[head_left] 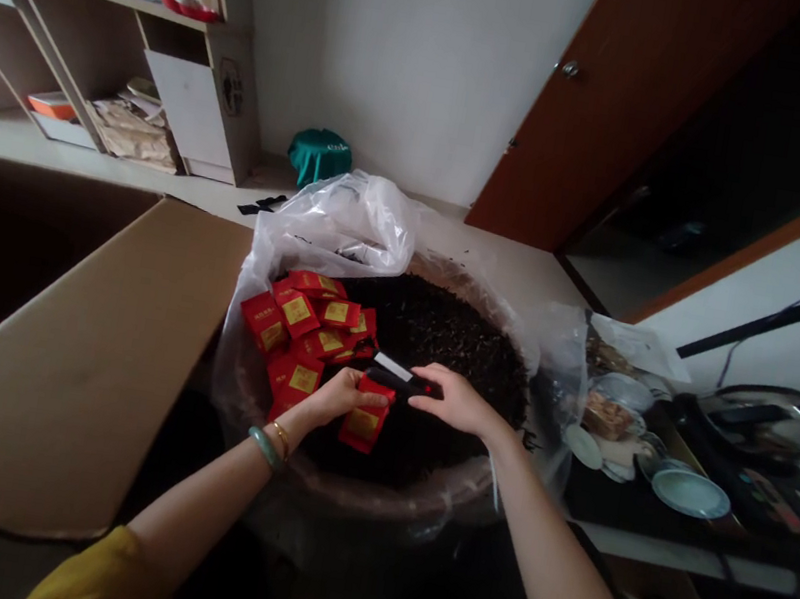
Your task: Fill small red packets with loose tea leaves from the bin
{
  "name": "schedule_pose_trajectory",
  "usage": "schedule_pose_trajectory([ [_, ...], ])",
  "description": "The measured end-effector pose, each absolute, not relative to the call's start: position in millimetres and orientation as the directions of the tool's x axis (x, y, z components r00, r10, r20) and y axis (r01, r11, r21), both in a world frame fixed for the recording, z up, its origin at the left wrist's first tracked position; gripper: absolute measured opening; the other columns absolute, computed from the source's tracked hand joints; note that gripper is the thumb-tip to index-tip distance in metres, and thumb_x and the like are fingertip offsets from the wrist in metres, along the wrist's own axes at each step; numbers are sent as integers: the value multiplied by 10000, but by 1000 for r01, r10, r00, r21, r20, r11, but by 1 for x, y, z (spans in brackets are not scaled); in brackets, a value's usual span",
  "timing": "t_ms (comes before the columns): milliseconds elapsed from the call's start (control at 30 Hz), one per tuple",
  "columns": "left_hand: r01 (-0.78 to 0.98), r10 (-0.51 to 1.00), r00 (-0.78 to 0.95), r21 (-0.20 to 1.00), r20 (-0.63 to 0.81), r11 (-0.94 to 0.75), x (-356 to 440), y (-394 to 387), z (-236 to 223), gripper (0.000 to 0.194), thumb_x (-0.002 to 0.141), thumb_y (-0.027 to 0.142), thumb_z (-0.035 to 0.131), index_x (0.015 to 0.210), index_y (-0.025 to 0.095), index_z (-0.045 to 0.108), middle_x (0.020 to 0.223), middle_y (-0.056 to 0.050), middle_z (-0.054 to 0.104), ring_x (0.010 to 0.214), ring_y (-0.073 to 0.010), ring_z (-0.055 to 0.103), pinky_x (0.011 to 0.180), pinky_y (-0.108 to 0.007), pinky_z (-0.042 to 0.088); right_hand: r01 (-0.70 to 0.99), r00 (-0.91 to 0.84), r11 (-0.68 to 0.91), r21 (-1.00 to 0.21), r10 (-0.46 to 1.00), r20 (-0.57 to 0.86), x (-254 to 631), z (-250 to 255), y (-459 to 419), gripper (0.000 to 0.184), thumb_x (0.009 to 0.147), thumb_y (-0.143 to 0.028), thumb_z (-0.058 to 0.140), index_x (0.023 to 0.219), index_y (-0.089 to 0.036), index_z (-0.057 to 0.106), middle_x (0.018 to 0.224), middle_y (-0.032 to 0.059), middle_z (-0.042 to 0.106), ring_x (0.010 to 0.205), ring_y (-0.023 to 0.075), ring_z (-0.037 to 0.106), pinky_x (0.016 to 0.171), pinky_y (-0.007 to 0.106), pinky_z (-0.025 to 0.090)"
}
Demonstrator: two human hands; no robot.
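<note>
My left hand [340,397] is closed on a small red packet [363,425] with a gold label. In my right hand [456,402] is a black hand-held tool [398,380] with a pale strip, which looks like a bag sealer. The tool lies across the top end of the packet; I cannot tell whether its jaws are closed on it. Below both hands is a wide round basket lined with a clear plastic bag [374,220], holding dark loose tea leaves [440,331]. Several more red packets [298,312] lie piled on the leaves at the left.
A large open cardboard box [83,330] stands at the left, its flap close to the basket. To the right, a low table holds lidded dishes [690,489] and a glass pot [775,425]. Behind are a green-covered bin [318,157], a desk unit [180,103] and a brown door [545,150].
</note>
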State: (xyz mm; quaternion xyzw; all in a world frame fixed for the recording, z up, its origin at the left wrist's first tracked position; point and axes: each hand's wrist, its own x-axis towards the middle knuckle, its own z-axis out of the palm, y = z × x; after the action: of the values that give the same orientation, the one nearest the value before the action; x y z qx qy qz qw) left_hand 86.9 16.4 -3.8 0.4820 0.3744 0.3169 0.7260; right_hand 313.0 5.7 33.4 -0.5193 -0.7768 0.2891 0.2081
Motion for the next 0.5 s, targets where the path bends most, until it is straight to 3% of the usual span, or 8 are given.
schedule_pose_trajectory([
  [167, -88, 839, 528, 974, -130, 207, 85, 16, -2, 424, 461, 352, 875, 794, 128, 739, 726, -36, 722, 725, -189, 648, 774, -315, 497, 732, -369, 294, -615, 929, 5, 286, 43, -2, 360, 735, -255, 719, 1090, -201, 689, 1002, 78, 687, 915, 215, 647, 853, 351, 499],
  [500, -116, 862, 488, 968, -139, 222, 85, 18, -5, 480, 510, 388, 850, 888, 119, 729, 790, -47, 728, 762, -190, 637, 769, -309, 484, 791, -340, 321, -522, 938, 62, 283, 48, -7, 267, 756, -196, 685, 1018, -225, 724, 880, 40, 692, 813, 179, 655, 766, 287, 496],
])
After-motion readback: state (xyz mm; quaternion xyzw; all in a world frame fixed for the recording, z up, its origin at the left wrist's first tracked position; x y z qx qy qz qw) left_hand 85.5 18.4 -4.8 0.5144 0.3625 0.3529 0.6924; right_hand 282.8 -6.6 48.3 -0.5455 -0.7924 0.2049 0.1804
